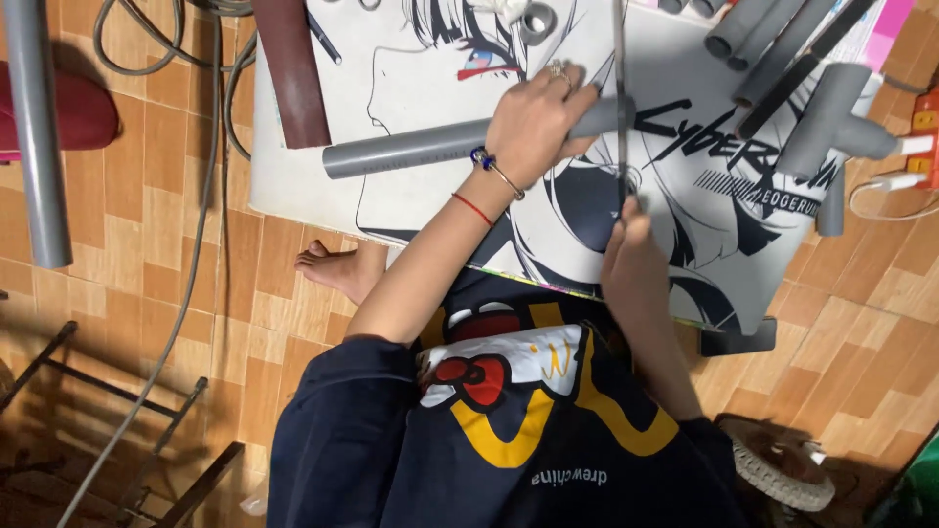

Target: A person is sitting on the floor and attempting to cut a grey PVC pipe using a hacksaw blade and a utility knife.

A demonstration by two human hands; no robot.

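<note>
Centre frame: left hand [533,122] clamps its grip around a grey PVC pipe [411,149] lying on the illustrated board [430,73] | right hand [634,256] closed on a hacksaw [620,98] (blade crossing pipe) | advice: hold pipe firmly, saw squarely.

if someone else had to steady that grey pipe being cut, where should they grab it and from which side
Probably the bare stretch of the grey pipe left of the left hand, coming from above. It lies flat and level on the printed board, round and slim enough to wrap, and that end is clear of the saw blade the right hand works.
</note>
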